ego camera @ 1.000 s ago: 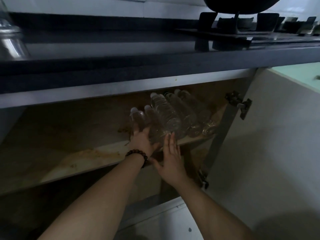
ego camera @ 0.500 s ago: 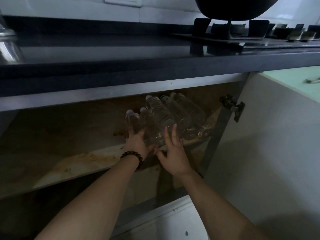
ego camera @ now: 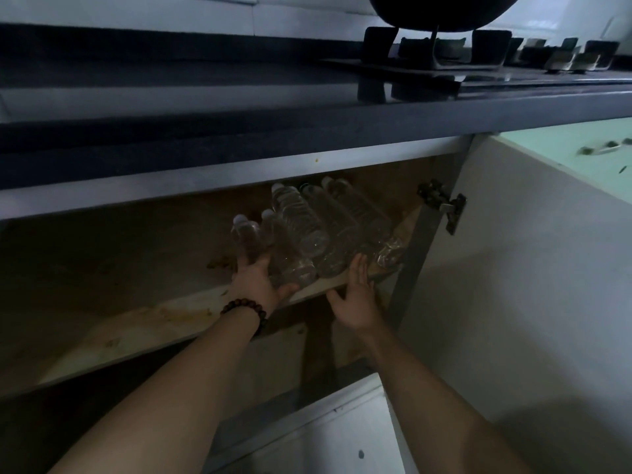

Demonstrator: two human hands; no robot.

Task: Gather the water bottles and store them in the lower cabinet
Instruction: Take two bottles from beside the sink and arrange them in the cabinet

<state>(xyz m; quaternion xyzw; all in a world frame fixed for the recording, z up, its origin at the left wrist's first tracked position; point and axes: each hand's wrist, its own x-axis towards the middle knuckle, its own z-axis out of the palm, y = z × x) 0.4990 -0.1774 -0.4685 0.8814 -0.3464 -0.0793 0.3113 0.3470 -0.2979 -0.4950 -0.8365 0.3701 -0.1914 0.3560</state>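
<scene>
Several clear water bottles (ego camera: 309, 230) lie stacked on their sides on the wooden shelf (ego camera: 136, 331) inside the lower cabinet, caps pointing to the back. My left hand (ego camera: 256, 282), with a bead bracelet on the wrist, presses its fingers against the bases of the leftmost bottles. My right hand (ego camera: 355, 297) is at the shelf's front edge with straight fingers, its fingertips at the bases of the bottles on the right. It holds nothing.
The cabinet door (ego camera: 513, 285) stands open on the right, hung on a metal hinge (ego camera: 444, 206). A dark countertop (ego camera: 239, 131) overhangs the cabinet, with a gas stove (ego camera: 444, 66) and a black wok (ego camera: 444, 12) on it. The shelf's left part is bare.
My right hand has slid to the right along the shelf edge, from the middle of the stack to its right side. My left hand stays on the leftmost bottles.
</scene>
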